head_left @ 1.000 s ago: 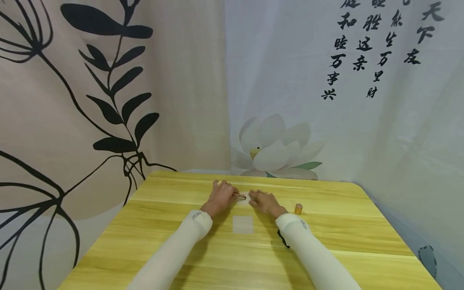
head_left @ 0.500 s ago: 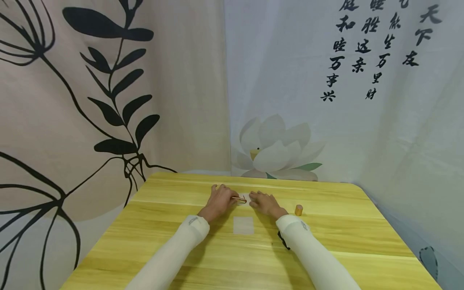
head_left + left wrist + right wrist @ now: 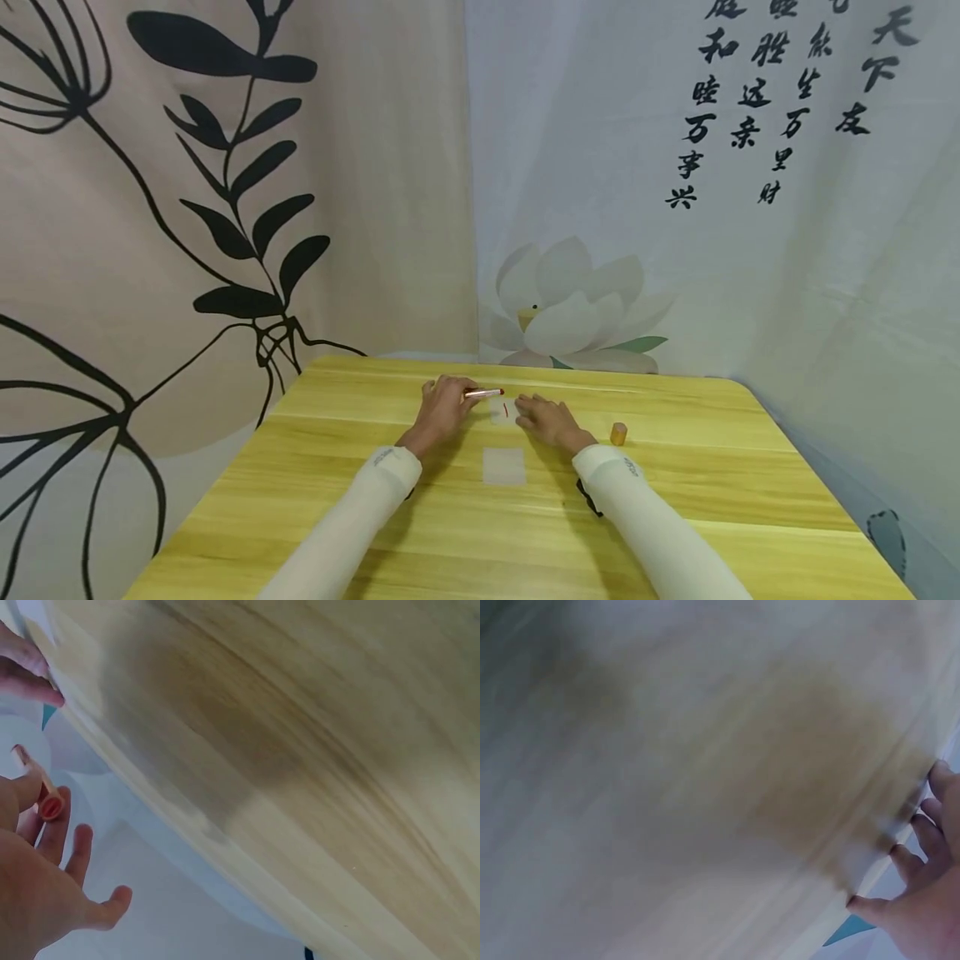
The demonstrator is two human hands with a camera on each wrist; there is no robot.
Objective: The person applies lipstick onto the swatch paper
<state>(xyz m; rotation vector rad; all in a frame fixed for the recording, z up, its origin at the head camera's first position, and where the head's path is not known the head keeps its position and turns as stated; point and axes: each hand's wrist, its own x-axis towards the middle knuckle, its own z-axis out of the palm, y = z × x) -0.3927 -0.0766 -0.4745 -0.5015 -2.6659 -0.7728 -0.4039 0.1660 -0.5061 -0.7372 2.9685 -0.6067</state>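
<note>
In the head view my left hand (image 3: 441,408) pinches a lipstick (image 3: 483,392) between thumb and fingers, its red tip pointing right. The left wrist view shows the lipstick's round red base (image 3: 51,808) toward the camera, with the other fingers spread apart. Just below the tip lies a small whitish square sheet (image 3: 498,412) with one short red stroke on it. My right hand (image 3: 550,420) rests with its fingertips at that sheet's right edge. In the right wrist view its fingers (image 3: 928,836) are extended and spread against the surface.
A second pale square sheet (image 3: 504,467) lies nearer on the wooden table (image 3: 495,542). To the right of the right hand stands a short gold cylinder (image 3: 618,433), like a cap. Printed curtains (image 3: 390,208) hang behind the table's far edge.
My left hand has drawn back to the left and away from the sheet, taking the lipstick with it. The red stroke on the sheet now shows fully. The right hand stays in place.
</note>
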